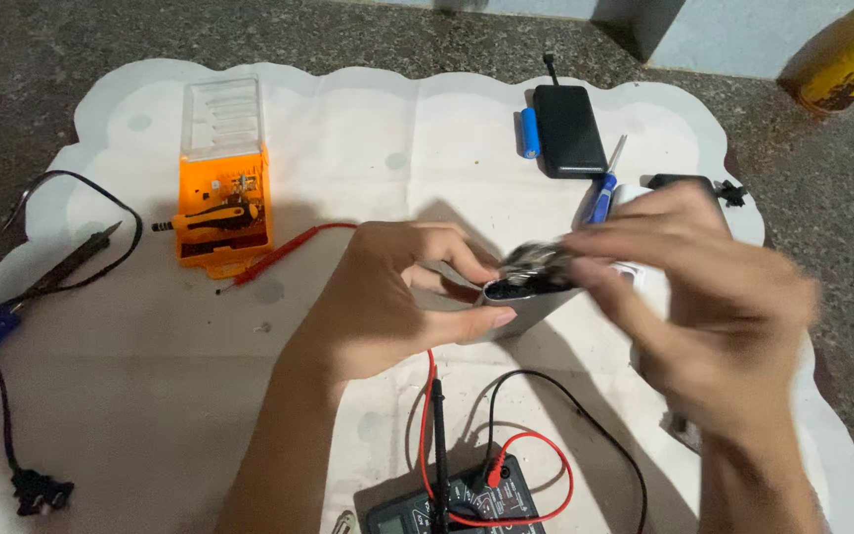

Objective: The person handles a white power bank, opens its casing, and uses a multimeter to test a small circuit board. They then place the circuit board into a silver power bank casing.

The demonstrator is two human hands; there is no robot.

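My left hand (387, 302) grips a small grey flat device casing (526, 305) by its end, thumb along the lower edge. My right hand (714, 297), blurred by motion, has its fingertips on the dark insides (534, 265) showing at the casing's open top. Whether it pinches them or only touches them I cannot tell. Both hands hover over a white paper mat (368, 148) on a dark stone surface.
An orange screwdriver set box (221, 203) with a clear lid stands at the left. A black power bank (567, 129), a blue battery (530, 133) and a blue-handled screwdriver (600, 196) lie behind. A multimeter (457, 509) with red and black leads lies in front. A soldering iron (12, 307) lies far left.
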